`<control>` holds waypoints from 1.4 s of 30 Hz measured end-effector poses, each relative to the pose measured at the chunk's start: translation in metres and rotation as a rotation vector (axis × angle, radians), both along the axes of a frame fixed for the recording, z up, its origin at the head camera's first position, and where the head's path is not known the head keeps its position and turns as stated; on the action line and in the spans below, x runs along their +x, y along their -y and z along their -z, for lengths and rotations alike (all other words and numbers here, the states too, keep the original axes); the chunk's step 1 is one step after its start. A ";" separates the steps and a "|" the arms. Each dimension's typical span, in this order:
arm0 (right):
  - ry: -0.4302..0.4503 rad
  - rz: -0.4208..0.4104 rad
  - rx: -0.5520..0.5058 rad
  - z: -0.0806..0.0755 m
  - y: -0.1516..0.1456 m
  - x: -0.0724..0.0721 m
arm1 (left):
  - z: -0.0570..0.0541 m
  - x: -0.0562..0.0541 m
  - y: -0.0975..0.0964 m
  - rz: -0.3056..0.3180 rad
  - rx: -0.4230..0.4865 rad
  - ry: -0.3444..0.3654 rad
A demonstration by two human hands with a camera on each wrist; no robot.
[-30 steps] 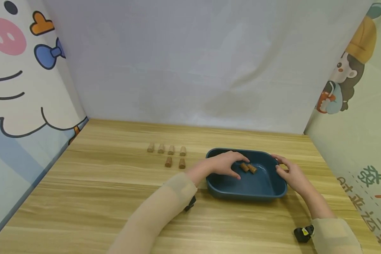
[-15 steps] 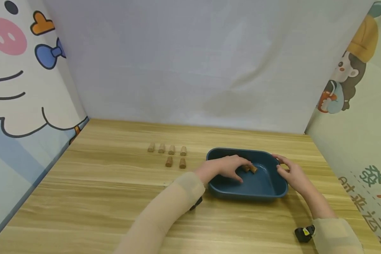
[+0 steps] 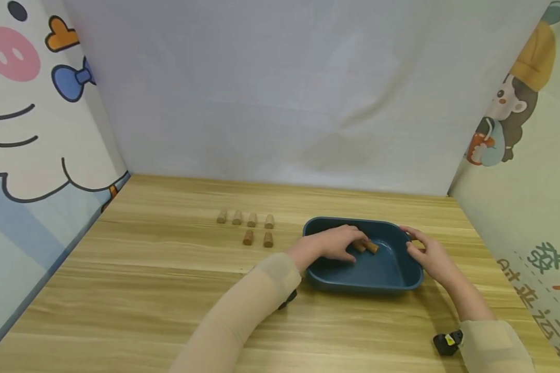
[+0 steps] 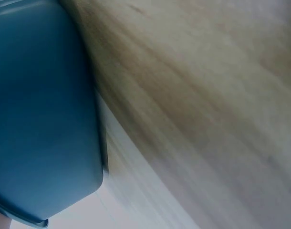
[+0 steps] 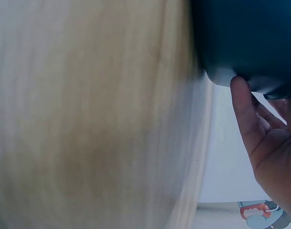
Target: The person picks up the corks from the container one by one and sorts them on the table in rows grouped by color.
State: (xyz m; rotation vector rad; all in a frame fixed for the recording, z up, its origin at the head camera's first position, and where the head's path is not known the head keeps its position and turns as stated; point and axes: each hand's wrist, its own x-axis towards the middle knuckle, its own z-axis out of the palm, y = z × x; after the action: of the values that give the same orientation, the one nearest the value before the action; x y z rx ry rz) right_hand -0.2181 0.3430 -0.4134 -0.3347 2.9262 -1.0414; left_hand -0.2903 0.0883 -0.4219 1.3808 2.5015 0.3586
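Note:
A dark blue rectangular basin (image 3: pixel 378 289) stands on the table, with two brown cork stoppers lying side by side inside. My left hand (image 3: pixel 333 243) reaches over its left rim. Its curved fingers partly cover the left cork stopper (image 3: pixel 358 246), and the thumb stays apart from them. The right cork stopper (image 3: pixel 372 247) shows beside the fingertips. At the basin's right end, my right hand (image 3: pixel 429 256) grips the rim and outer wall. In the right wrist view, a finger (image 5: pixel 243 102) presses the outer wall. The left wrist view shows the basin's outside wall (image 4: pixel 45 109), with the left fingers out of sight.
Left of the basin, several pale cork stoppers (image 3: pixel 251 220) stand in a row, with two darker cork stoppers (image 3: pixel 268 239) in front. The wooden table (image 3: pixel 144 280) ends at a white cloth backdrop (image 3: pixel 280 103). Printed sheets hang at both sides.
My left hand has moved right and lower into the basin, over the left cork stopper, and its thumb has drawn nearer the fingers. The right hand keeps its hold.

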 end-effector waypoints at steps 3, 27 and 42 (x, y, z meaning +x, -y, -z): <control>-0.005 0.003 0.004 0.000 0.000 0.000 | 0.001 0.000 0.001 -0.014 0.013 0.005; -0.025 -0.012 0.014 0.002 -0.001 -0.003 | -0.002 0.003 0.003 -0.014 -0.067 -0.024; -0.041 -0.008 0.002 -0.001 0.001 0.000 | -0.010 0.006 0.018 -0.041 0.063 0.015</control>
State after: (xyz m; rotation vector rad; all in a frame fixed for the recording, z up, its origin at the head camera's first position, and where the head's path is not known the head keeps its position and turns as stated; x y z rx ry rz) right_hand -0.2184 0.3416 -0.4119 -0.3717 2.9592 -1.0431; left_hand -0.2842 0.0703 -0.4117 1.3468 2.5296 0.4581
